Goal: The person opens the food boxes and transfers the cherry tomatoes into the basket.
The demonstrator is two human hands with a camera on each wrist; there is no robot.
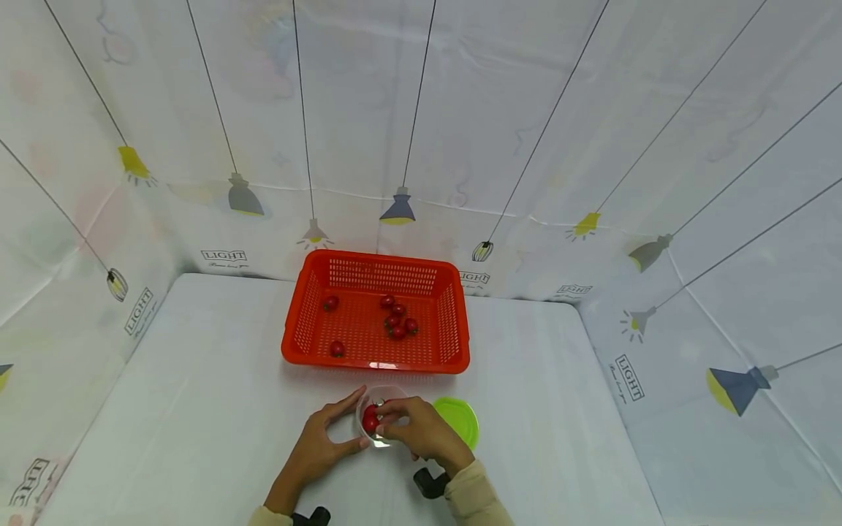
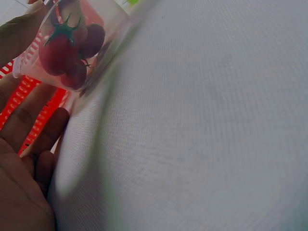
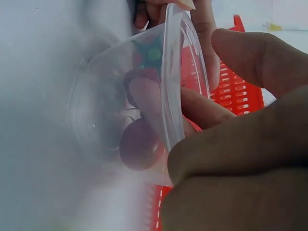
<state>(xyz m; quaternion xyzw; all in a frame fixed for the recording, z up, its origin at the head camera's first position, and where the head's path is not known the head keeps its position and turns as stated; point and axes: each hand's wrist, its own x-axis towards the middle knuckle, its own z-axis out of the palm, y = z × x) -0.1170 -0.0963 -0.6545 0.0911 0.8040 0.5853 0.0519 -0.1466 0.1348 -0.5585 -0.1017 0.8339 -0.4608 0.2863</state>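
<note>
A clear plastic tub (image 3: pixel 96 110) with a few small red tomatoes (image 1: pixel 370 419) in it stands on the white table, in front of the basket. From its left side my left hand (image 1: pixel 320 443) grips it, with the thumb on the near side and the index finger reaching round the far side. My right hand (image 1: pixel 424 431) comes over the tub from the right. In the right wrist view its fingers reach past the rim among the tomatoes, while the thumb (image 3: pixel 260 60) stands apart. One tomato (image 2: pixel 60 53) with a green stem shows through the tub wall.
A red perforated basket (image 1: pixel 375 369) at the back of the table holds several more tomatoes. A round bright-green lid (image 1: pixel 460 420) lies right of the tub, partly behind the right hand. Lamp-patterned sheets (image 1: pixel 368 109) hang behind and at both sides.
</note>
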